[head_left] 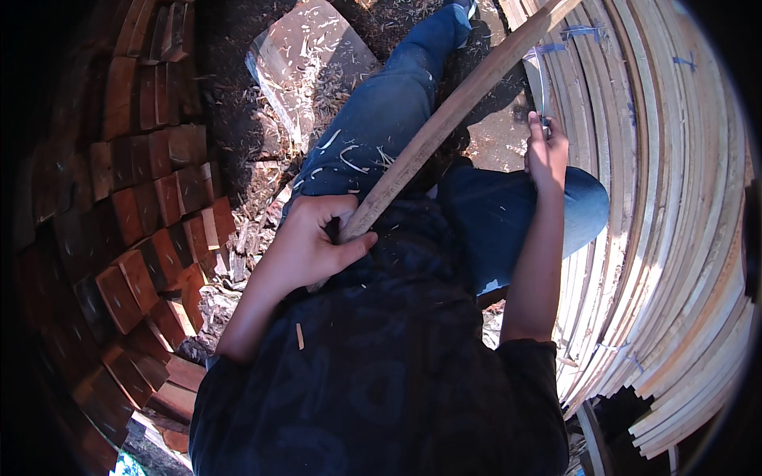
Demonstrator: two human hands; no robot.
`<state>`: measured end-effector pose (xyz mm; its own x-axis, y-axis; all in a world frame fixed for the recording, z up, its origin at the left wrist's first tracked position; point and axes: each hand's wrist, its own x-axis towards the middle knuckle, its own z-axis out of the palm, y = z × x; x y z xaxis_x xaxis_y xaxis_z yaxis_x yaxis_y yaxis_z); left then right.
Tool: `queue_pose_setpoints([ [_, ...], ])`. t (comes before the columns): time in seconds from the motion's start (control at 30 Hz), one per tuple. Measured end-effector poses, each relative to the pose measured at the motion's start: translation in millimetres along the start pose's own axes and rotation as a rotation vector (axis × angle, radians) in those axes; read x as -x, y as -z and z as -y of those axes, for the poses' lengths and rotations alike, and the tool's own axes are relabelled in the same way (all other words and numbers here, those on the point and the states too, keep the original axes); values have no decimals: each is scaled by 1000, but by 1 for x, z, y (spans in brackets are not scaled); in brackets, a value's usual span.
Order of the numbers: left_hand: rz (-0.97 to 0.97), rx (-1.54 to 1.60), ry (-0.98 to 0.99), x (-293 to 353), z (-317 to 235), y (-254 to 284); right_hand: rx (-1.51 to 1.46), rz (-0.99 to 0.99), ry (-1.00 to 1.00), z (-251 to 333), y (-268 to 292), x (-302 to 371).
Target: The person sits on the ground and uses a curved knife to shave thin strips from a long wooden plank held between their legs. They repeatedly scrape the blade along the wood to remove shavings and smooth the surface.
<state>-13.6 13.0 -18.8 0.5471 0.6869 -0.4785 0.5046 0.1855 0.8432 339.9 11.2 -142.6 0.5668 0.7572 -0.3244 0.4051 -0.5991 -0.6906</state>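
Observation:
A long, roughly straight wooden stick (444,127) slants across my lap from my belly up toward the far right. My left hand (321,242) is wrapped round its near end, thumb on top. Off to the right, my right hand (548,155) is closed on the handle of what looks like a knife (542,89), its long narrow blade pointing away from me. The blade is apart from the stick, close beside the stacked wood strips. Most of the handle is hidden in my fingers. Pale curled shavings (349,159) lie on my left trouser leg.
Tall bundles of pale wood strips (627,182), tied with bluish bands, stand close on my right. Piled reddish-brown wood blocks (151,206) rise on my left. A flat board (313,59) lies on the chip-strewn ground ahead, beside my outstretched leg.

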Motion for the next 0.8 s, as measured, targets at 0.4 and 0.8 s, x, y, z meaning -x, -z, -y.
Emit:
queue_pose_setpoints([
  [0.4,102,14,45,1,0,-7,-140,280,376,70,-9,114],
  [0.8,1,-220,34,4,-3,-24,417,314,539,92,5,123],
])
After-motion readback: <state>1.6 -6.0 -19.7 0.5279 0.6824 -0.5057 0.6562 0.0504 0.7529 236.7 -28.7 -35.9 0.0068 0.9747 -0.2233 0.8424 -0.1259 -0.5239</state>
